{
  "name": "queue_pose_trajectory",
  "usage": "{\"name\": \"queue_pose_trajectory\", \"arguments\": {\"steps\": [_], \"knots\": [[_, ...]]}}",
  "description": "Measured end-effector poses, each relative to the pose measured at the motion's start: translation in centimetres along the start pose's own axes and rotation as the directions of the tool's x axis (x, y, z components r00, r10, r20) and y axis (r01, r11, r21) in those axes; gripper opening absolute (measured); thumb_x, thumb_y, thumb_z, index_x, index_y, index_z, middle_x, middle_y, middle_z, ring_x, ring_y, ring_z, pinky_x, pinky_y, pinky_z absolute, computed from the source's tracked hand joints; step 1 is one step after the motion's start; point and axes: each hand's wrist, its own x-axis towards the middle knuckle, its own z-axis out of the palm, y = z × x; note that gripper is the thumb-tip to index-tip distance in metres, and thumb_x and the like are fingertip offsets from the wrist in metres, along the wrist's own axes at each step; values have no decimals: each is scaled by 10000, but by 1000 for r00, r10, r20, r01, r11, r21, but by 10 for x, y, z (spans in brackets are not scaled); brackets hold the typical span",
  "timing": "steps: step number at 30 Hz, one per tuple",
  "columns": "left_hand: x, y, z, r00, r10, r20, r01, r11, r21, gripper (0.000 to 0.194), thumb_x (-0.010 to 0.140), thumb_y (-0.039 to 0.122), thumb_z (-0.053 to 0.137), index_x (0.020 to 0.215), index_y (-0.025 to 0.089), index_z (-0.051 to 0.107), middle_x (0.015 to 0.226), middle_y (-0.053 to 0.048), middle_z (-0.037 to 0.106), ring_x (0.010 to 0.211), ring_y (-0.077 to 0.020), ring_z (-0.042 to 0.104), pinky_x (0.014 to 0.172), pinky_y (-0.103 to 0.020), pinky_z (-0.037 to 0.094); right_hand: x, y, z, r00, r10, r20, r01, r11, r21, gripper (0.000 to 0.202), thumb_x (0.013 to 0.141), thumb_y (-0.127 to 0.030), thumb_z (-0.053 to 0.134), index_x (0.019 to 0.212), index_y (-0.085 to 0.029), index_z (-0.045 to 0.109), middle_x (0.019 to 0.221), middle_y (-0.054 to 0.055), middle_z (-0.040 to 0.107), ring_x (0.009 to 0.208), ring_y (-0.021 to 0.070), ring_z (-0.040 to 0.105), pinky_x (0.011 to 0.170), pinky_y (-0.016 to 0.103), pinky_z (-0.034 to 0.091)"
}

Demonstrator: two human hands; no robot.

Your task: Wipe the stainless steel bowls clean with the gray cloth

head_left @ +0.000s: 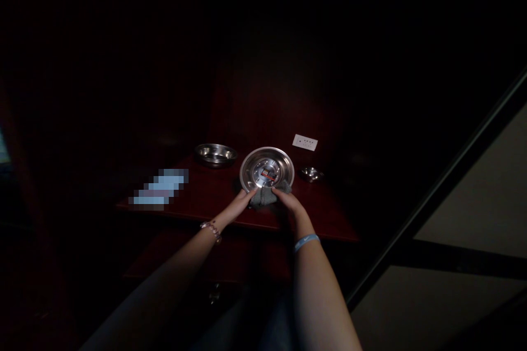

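Note:
Between my hands is a shiny round metal basin (251, 164), tilted so its inside faces me, with a small orange-and-dark label or packet (269, 174) at its centre. A grey cloth (264, 196) hangs over the near rim. My left hand (242, 201) grips the rim at the lower left, its thumb by the cloth. On the lower right, my right hand (288, 201) holds the rim and the cloth, thumb on top. The fingers of both hands are mostly hidden beneath.
A wider metal bowl (216, 161) stands on the dark red desk (222, 192) at the back left. A small metal bowl (312, 175) sits at the right, below a white wall socket (305, 142). A blurred-out pale blue patch (160, 188) lies left. The surroundings are very dark.

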Motion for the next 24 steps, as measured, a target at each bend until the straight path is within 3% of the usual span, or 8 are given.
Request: {"name": "queue_pose_trajectory", "arguments": {"steps": [4,11,18,24], "knots": [[0,-1,-1,1000,9,4,-9,1000,1,606,868,407,637,1365,67,568,1490,-163,546,1426,-317,436,1204,-407,278,-4,-5,4,993,119,-22,-118,992,45,303,817,-266,694,1099,-156,688,1038,99,745,916,207,707,917,399,573],[-2,1,-1,1000,6,1,-6,1000,10,617,847,443,653,1363,112,585,1504,-157,532,1441,-313,427,1212,-414,277,-8,-8,6,992,123,-31,-120,991,63,250,834,-227,690,1076,-162,687,964,73,749,797,171,697,852,370,598],[-2,2,0,1000,15,-5,-15,1000,22,557,876,377,624,1386,158,571,1549,-122,487,1469,-293,390,1228,-435,239,-10,-10,5,990,130,-47,-128,991,28,290,848,-230,687,1132,-169,687,1021,74,757,893,188,712,915,379,584],[-1,1,-1,1000,10,13,-10,999,48,629,875,411,612,1440,151,522,1566,-119,463,1482,-290,366,1237,-420,220,-10,-10,3,992,86,-90,-88,996,-19,322,823,-211,706,1136,-134,691,1162,95,737,1023,185,697,1018,347,524]]}}
